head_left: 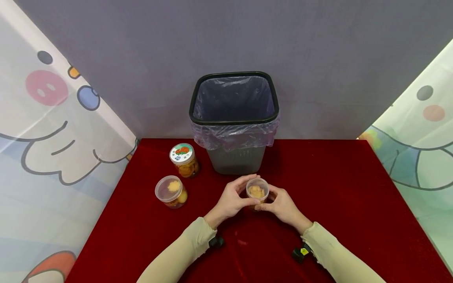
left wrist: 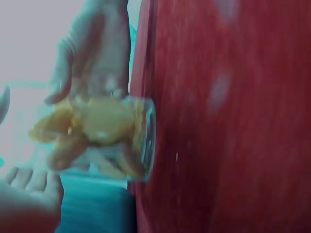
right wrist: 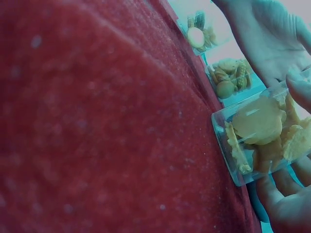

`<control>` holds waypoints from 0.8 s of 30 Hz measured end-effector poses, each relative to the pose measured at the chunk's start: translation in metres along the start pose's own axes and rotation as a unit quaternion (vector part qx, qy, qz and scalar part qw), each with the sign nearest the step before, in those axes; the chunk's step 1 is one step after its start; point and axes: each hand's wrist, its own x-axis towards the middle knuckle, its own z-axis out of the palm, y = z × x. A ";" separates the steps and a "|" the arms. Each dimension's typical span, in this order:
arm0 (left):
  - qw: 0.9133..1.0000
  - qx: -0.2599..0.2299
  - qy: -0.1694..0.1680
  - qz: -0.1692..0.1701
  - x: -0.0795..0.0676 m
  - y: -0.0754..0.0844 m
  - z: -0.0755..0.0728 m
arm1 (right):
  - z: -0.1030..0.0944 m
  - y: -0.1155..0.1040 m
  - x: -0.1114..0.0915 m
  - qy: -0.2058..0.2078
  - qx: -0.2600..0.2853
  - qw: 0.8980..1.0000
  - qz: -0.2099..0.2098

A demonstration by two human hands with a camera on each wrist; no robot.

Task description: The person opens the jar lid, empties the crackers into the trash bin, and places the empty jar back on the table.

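A small clear plastic jar [head_left: 257,191] of yellow-brown biscuits stands between both hands, near the middle of the red cloth. From the left side my left hand [head_left: 231,199] grips it, thumb across the front and fingers behind. My right hand [head_left: 284,207] holds the opposite side, its thumb low at the front. The left wrist view shows the jar [left wrist: 104,136] blurred, with biscuits seen through its wall. In the right wrist view the jar's base [right wrist: 231,148] is right at the cloth, with fingers on both sides.
Behind the hands stands a grey bin [head_left: 236,161] with a black rim and a plastic liner. To the left are a biscuit jar with a translucent lid [head_left: 171,192] and one with a printed lid [head_left: 185,159]. A grey wall [head_left: 318,70] rises behind the red cloth [head_left: 336,177].
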 end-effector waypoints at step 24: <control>0.999 0.010 -0.035 0.013 -0.001 0.003 -0.014 | 0.000 0.003 0.001 -0.001 0.006 1.000 -0.006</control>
